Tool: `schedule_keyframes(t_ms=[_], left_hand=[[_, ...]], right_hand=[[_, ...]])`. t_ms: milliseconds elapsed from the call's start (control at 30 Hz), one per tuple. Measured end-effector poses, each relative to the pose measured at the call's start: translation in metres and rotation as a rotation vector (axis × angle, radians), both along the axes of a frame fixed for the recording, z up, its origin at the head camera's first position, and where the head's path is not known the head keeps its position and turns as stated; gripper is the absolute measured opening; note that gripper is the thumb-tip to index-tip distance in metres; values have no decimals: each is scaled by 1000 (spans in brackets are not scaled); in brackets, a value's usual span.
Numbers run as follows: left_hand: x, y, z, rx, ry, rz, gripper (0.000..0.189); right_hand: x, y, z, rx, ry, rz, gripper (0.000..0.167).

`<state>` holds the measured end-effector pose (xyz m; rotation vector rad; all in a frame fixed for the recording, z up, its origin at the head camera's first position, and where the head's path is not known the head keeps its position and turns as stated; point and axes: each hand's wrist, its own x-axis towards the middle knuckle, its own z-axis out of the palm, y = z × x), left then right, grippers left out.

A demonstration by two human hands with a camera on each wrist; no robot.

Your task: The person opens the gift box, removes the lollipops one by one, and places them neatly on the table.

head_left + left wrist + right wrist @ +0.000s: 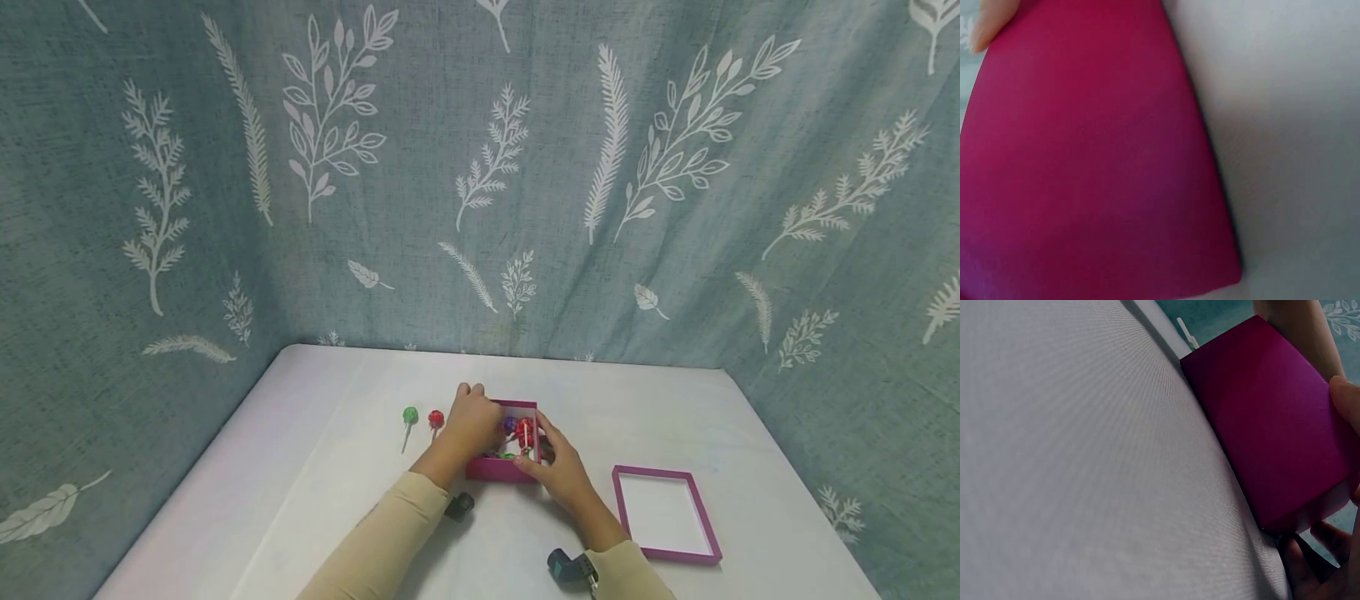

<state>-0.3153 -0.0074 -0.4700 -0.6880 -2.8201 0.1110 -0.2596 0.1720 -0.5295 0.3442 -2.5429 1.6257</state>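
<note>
Head: box (501, 472) between 2 hands (476, 423) (564, 477)

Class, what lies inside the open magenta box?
Inside the magenta box, red, purple and green lollipops show; the left hand covers its left part, hiding anything there.

The magenta box (1272, 425) rests on the white bench (1085, 456) and appears rotated in the right wrist view, with one broad outer wall facing the camera. The right hand (1342, 581) is positioned at the box's right end: the thumb (1346, 400) contacts the upper edge of the wall, and the fingers (1333, 539) are located at the lower corner. A white stick (1186, 331) projects beyond the upper-left corner. A bare forearm (1302, 331) extends behind the box, against a patterned teal curtain (1229, 325).
</note>
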Motion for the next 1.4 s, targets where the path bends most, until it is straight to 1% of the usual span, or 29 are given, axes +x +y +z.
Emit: schedule_keyframes(t_ms=[100, 167, 267, 400, 533, 600, 700, 800, 933, 1100, 1200, 1400], left_hand=[[2, 2, -3, 1, -15, 24, 26], [4, 3, -5, 22, -31, 37, 28], [4, 4, -5, 60, -57, 56, 26], [3, 3, -7, 135, -83, 64, 16], [5, 0, -10, 232, -101, 64, 22], [6, -1, -10, 278, -113, 64, 20], [7, -4, -9, 343, -122, 42, 14], [6, -6, -8, 401, -135, 20, 15], [4, -9, -8, 479, -165, -9, 19], [0, -11, -8, 536, -167, -42, 22], [-3, -12, -6, 570, -185, -53, 25], [-6, -17, -1, 690, -228, -73, 31]], right_hand=[[0, -1, 0, 1, -8, -5, 88], [0, -1, 0, -1, -13, -6, 88], [0, 0, 0, -6, -6, -2, 88], [-1, 0, -2, -5, 9, 1, 87], [0, -1, -3, 2, 9, 2, 87], [0, -2, -3, 9, 10, 1, 86], [0, -2, -3, 12, 14, 4, 85], [0, -2, -2, 14, 19, 10, 85], [0, -2, -2, 12, 19, 17, 85], [0, -3, 0, 13, 11, 13, 85], [1, -3, 2, 6, 14, 6, 84], [-1, -2, 1, 4, 25, -24, 83]])
